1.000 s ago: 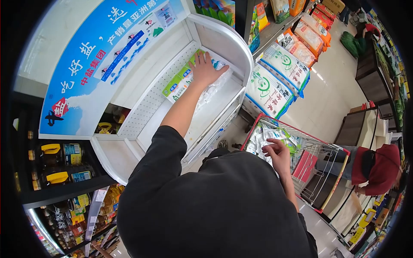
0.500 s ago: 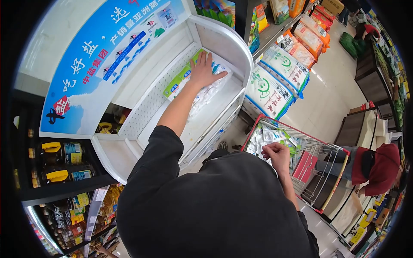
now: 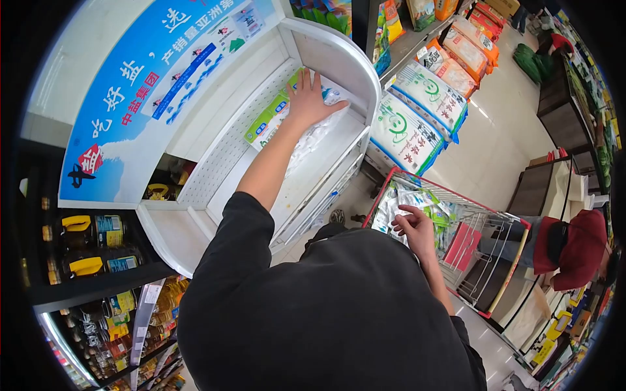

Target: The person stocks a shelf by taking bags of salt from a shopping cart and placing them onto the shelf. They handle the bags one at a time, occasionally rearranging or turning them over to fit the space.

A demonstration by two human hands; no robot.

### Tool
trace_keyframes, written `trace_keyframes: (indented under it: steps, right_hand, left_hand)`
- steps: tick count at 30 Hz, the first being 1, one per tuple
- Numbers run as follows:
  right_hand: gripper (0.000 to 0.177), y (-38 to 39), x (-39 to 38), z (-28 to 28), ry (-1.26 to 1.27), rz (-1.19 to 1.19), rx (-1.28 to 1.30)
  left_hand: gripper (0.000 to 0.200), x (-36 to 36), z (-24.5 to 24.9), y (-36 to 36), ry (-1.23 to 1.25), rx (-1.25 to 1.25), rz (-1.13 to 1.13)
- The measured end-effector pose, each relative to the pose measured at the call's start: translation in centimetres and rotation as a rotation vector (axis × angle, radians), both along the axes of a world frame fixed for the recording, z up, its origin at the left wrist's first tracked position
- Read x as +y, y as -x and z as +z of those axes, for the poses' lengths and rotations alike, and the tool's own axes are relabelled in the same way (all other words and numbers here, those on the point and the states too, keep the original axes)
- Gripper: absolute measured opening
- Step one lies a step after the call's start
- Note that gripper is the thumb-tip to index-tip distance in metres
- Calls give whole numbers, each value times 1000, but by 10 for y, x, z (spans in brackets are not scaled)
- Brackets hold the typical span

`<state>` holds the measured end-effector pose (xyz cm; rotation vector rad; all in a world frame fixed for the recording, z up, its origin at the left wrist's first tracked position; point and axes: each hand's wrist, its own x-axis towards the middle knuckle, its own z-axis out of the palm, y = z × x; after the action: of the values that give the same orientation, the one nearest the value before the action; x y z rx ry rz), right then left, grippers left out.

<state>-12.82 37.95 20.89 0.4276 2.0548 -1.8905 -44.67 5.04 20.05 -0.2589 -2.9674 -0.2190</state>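
My left hand point(image 3: 309, 104) lies with fingers spread on a row of green-and-white salt packets point(image 3: 268, 125) at the far end of the white display shelf point(image 3: 222, 192). The packets line the shelf's perforated back wall, and my palm hides part of them. Over the shopping cart point(image 3: 516, 277), my right hand point(image 3: 417, 229) hovers with loosely bent fingers apart and nothing visible in them. Below it, several silver, white and green packets point(image 3: 427, 199) are heaped in the cart.
Large rice bags point(image 3: 407, 133) are stacked beyond the shelf. Cooking oil bottles point(image 3: 114, 234) fill the rack at left. A person in a red top point(image 3: 577, 251) stands past the cart handle; another crouches by green sacks point(image 3: 531, 63) farther down the aisle.
My right hand has risen slightly and its fingers have loosened from a pinch. My left hand stays on the salt packets, its fingers spread a bit wider.
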Motion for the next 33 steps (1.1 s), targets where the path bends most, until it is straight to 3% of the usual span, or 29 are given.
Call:
trace_keyframes:
  steps: [2, 6, 16, 18, 20, 21, 23, 25, 27, 29, 30, 32, 33]
  right_hand:
    - [38, -2, 5, -8, -28, 1, -4]
    - [41, -5, 20, -27, -135, 38, -43]
    - [54, -63, 110, -217, -182, -94, -321]
    - [53, -81, 121, -234, -161, -127, -371]
    - [52, -103, 135, -252, -162, -155, -406]
    - [49, -112, 141, -260, -152, -209, -442]
    - [47, -127, 155, -282, -133, -256, -485]
    - [44, -143, 169, -308, -135, -346, -550]
    - [38, -159, 186, -338, -161, -358, -449]
    - [31, -157, 190, -327, -284, -346, -440]
    - [34, -176, 209, -384, -468, -246, -377]
    - [37, -147, 198, -316, -399, -296, -505]
    - [37, -148, 205, -339, -389, -322, -495]
  left_hand:
    - [126, 8, -4, -5, -25, -22, 2]
    - [132, 12, -16, 3, -2, -6, -10]
    - [120, 11, -19, 1, 36, 78, -57]
    - [116, 19, -8, -7, 54, 81, -62]
    - [92, 34, 2, -36, 24, 278, -182]
    - [92, 42, -4, -51, 30, 275, -183]
    - [55, 52, -17, -85, -301, 465, -508]
    - [19, 59, -16, -124, -261, 360, -598]
    - [21, 56, -41, -144, -261, 306, -662]
    - [28, 62, -51, -162, -323, 152, -575]
    - [29, 66, -52, -168, -332, 97, -577]
    - [30, 86, -66, -199, -335, -26, -611]
    - [30, 95, -73, -211, -318, -154, -607]
